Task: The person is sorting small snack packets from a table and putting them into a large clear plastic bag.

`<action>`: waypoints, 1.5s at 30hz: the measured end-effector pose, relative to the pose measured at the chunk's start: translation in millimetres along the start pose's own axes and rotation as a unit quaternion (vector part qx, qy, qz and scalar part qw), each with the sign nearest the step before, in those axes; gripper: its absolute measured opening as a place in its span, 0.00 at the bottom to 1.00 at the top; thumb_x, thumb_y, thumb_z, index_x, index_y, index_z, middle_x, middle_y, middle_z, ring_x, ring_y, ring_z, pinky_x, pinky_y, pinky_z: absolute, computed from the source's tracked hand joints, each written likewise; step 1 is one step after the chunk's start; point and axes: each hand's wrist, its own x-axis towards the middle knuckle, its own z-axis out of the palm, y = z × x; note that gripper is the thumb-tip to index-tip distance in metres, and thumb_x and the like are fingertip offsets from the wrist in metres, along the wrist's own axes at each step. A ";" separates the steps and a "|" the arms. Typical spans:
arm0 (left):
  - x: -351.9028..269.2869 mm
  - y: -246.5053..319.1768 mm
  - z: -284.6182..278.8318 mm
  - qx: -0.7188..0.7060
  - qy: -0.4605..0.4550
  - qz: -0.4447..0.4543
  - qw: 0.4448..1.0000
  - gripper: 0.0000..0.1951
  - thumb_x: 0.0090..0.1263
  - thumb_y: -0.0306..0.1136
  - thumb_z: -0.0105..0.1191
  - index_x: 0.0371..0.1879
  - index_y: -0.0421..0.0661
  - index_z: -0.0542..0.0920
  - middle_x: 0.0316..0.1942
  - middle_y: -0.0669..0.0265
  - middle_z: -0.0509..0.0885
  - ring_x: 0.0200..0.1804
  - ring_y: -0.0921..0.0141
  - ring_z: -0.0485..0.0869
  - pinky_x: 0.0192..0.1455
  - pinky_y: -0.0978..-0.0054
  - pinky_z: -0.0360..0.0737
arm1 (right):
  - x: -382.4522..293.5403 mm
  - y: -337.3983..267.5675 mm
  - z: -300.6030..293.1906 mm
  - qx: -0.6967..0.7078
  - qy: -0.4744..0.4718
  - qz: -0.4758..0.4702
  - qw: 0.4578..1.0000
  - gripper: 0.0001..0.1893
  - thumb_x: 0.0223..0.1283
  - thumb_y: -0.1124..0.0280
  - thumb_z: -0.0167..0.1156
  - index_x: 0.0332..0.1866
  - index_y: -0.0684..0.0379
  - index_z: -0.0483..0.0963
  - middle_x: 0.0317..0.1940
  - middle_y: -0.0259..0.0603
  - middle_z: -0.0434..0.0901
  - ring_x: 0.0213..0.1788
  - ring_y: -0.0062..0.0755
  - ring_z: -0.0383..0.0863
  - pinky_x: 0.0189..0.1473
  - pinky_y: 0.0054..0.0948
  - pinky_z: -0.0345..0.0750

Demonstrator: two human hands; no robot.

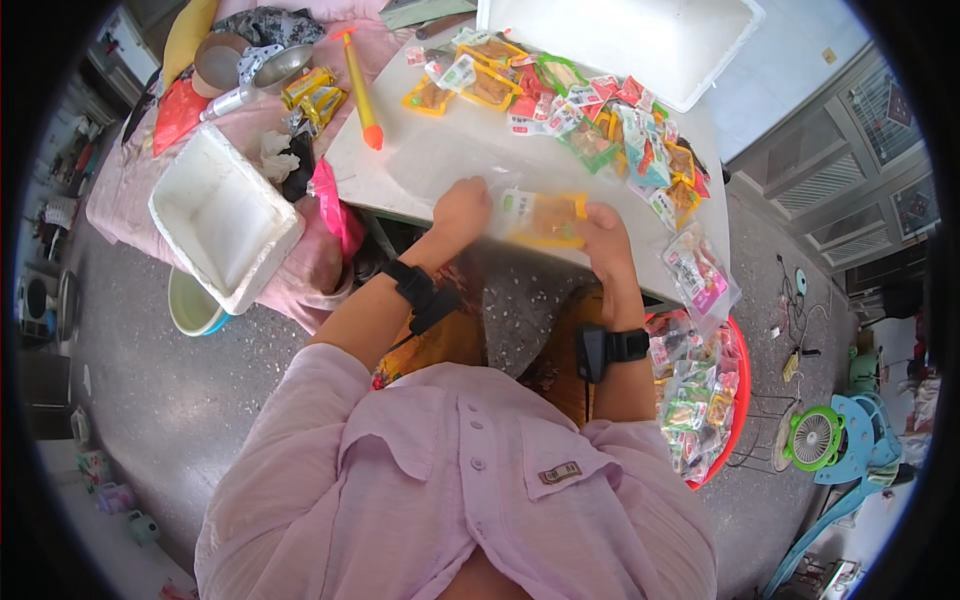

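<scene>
In front of me, just over the near edge of the white tabletop [450, 139], is a yellow-edged snack packet [551, 216] with brown food showing through. My right hand [606, 236] grips its right end between thumb and fingers. At the packet's left end, my left hand [463, 210] is closed on a clear plastic bag [501, 181]. The film spreads around both hands and is blurred; how far the packet sits inside it I cannot tell. Beyond lies a heap of mixed snack packets [559, 94]. A filled clear bag [697, 274] rests at the table's right edge.
A large white foam box [622, 45] stands behind the heap. A yellow tube with orange ends [361, 94] lies at the left. Another foam box [221, 217] sits on pink cloth. Right of my legs, a red basin [742, 382] holds several filled bags.
</scene>
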 end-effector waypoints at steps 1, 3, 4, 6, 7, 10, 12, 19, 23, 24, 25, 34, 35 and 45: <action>-1.0 -0.6 0.0 0.001 -0.001 0.002 1.000 0.05 0.52 0.29 0.41 0.22 0.42 0.69 0.24 0.56 0.73 0.32 0.57 0.71 0.34 0.64 0.68 | -2.1 -3.8 3.5 0.000 -0.001 -0.001 1.000 0.08 0.44 0.80 0.51 0.33 0.62 0.66 0.23 0.32 0.71 0.22 0.16 0.69 0.22 0.14 0.66; -4.1 2.7 0.9 0.009 -0.006 0.024 1.000 0.05 0.52 0.30 0.41 0.23 0.42 0.69 0.24 0.56 0.73 0.32 0.57 0.71 0.33 0.64 0.68 | -7.1 -11.9 13.9 0.123 -0.008 0.000 0.992 0.08 0.45 0.80 0.50 0.34 0.62 0.66 0.25 0.34 0.71 0.22 0.18 0.70 0.24 0.17 0.69; -5.3 5.8 1.2 0.016 -0.012 0.046 0.999 0.05 0.52 0.30 0.41 0.23 0.42 0.69 0.24 0.56 0.72 0.32 0.57 0.71 0.33 0.64 0.69 | -4.5 -8.4 15.0 0.124 -0.007 -0.002 0.992 0.08 0.45 0.80 0.50 0.34 0.62 0.66 0.25 0.34 0.71 0.22 0.18 0.70 0.24 0.17 0.69; -6.7 12.2 0.5 0.028 -0.027 0.051 0.998 0.05 0.53 0.31 0.41 0.24 0.43 0.70 0.24 0.57 0.73 0.32 0.58 0.71 0.33 0.64 0.69 | 7.0 12.4 15.3 0.158 -0.031 -0.005 0.987 0.09 0.45 0.79 0.50 0.35 0.62 0.65 0.27 0.35 0.71 0.25 0.21 0.71 0.27 0.19 0.71; -7.4 18.6 -0.7 0.040 -0.044 0.056 0.997 0.06 0.53 0.31 0.41 0.25 0.44 0.70 0.24 0.57 0.73 0.32 0.58 0.72 0.32 0.64 0.69 | 11.5 24.9 15.8 0.158 -0.028 -0.008 0.987 0.09 0.45 0.79 0.50 0.35 0.62 0.65 0.27 0.35 0.71 0.25 0.21 0.71 0.27 0.19 0.71; -13.7 36.4 -8.7 0.013 -0.042 0.118 0.992 0.06 0.54 0.32 0.41 0.27 0.45 0.71 0.24 0.58 0.73 0.32 0.59 0.72 0.31 0.64 0.70 | 12.2 31.4 36.8 0.183 0.020 0.014 0.983 0.10 0.45 0.79 0.51 0.36 0.61 0.65 0.26 0.35 0.70 0.29 0.22 0.71 0.27 0.19 0.70; -12.7 36.9 -5.8 0.002 -0.019 0.141 0.990 0.06 0.54 0.32 0.41 0.27 0.46 0.71 0.24 0.58 0.73 0.31 0.59 0.73 0.31 0.64 0.70 | 9.8 24.5 60.7 0.142 0.062 -0.001 0.988 0.09 0.45 0.78 0.51 0.35 0.61 0.66 0.26 0.35 0.70 0.27 0.22 0.71 0.27 0.19 0.70; -11.9 28.7 -3.4 0.002 0.000 0.119 0.993 0.06 0.53 0.31 0.42 0.27 0.45 0.71 0.24 0.57 0.73 0.27 0.57 0.73 0.29 0.63 0.70 | 15.0 -9.7 65.2 -0.164 -0.065 -0.050 0.983 0.07 0.44 0.72 0.50 0.28 0.65 0.71 0.24 0.35 0.73 0.28 0.21 0.71 0.30 0.24 0.68; -9.8 28.6 -3.5 -0.010 -0.015 0.102 0.995 0.05 0.53 0.31 0.43 0.26 0.44 0.70 0.24 0.56 0.73 0.28 0.56 0.72 0.29 0.62 0.69 | 29.0 4.9 79.8 -0.149 -0.002 0.018 0.989 0.10 0.44 0.72 0.49 0.31 0.66 0.70 0.25 0.37 0.73 0.28 0.25 0.72 0.32 0.26 0.69; -7.6 22.2 -1.8 -0.006 -0.014 0.070 0.997 0.05 0.53 0.31 0.43 0.25 0.44 0.70 0.24 0.55 0.72 0.29 0.56 0.72 0.30 0.63 0.69 | 22.3 -1.1 91.6 -0.123 0.019 0.003 0.992 0.11 0.45 0.72 0.49 0.33 0.67 0.68 0.26 0.39 0.73 0.27 0.27 0.72 0.31 0.26 0.69; -5.7 17.3 0.9 -0.003 -0.015 0.041 0.999 0.05 0.53 0.31 0.43 0.24 0.43 0.69 0.24 0.55 0.72 0.30 0.56 0.72 0.30 0.63 0.69 | 17.4 -7.6 95.7 -0.096 0.044 -0.012 0.994 0.12 0.45 0.72 0.48 0.35 0.68 0.67 0.27 0.41 0.73 0.27 0.29 0.73 0.30 0.26 0.69; -7.1 -0.5 6.2 0.036 -0.065 0.054 0.996 0.05 0.52 0.32 0.42 0.24 0.44 0.69 0.25 0.53 0.72 0.26 0.55 0.72 0.28 0.60 0.69 | 39.4 -44.4 -34.7 -0.165 0.065 -0.036 0.983 0.15 0.44 0.71 0.50 0.39 0.66 0.65 0.25 0.39 0.72 0.20 0.23 0.72 0.19 0.18 0.67; -7.8 -0.1 6.7 0.034 -0.065 0.054 0.996 0.05 0.52 0.32 0.42 0.24 0.44 0.69 0.25 0.53 0.72 0.26 0.55 0.72 0.28 0.60 0.69 | 42.8 -43.8 -56.3 -0.105 0.158 -0.067 0.980 0.12 0.44 0.71 0.50 0.35 0.65 0.67 0.23 0.37 0.72 0.20 0.20 0.71 0.18 0.18 0.65; -10.8 -0.1 8.6 0.043 -0.045 0.075 0.995 0.04 0.51 0.30 0.44 0.23 0.45 0.69 0.25 0.58 0.72 0.30 0.58 0.72 0.31 0.64 0.69 | 118.0 -2.6 -230.0 -0.402 0.392 -0.002 0.827 0.18 0.37 0.69 0.53 0.35 0.71 0.65 0.31 0.59 0.72 0.37 0.50 0.73 0.38 0.35 0.70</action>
